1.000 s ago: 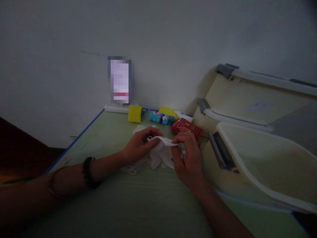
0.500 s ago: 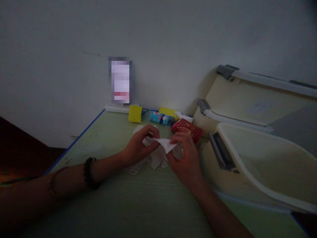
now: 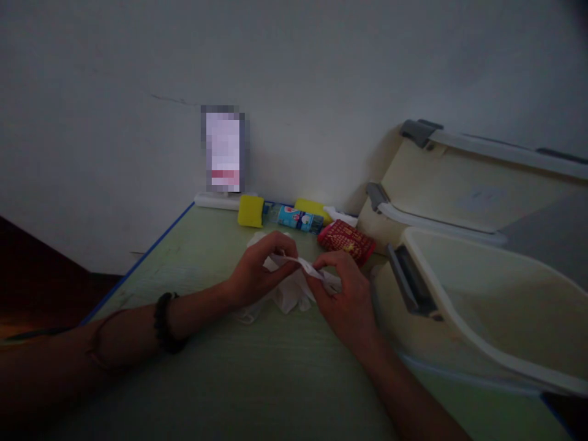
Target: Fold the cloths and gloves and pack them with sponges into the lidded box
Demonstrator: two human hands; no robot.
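A thin, crumpled white plastic bag (image 3: 290, 295), partly see-through at its edges, lies on the table under and between my hands. My left hand (image 3: 264, 269) pinches its upper edge between thumb and fingers. Close beside it, my right hand (image 3: 342, 297) pinches the same edge, with thumb and index finger pressed together. The edge is bunched into a narrow fold between the two hands. My fingers hide part of the bag.
Along the wall stand a phone with a blurred screen (image 3: 224, 150), a yellow block (image 3: 250, 211), a clear bottle with a blue label (image 3: 298, 218) and a red packet (image 3: 346, 240). To the right is a large white bin (image 3: 459, 331), its lid (image 3: 459, 177) raised.
My right hand has shifted slightly down, and its fingers have drawn closer together. The flat white flap between my hands has become a narrower, twisted fold. My left hand has barely moved.
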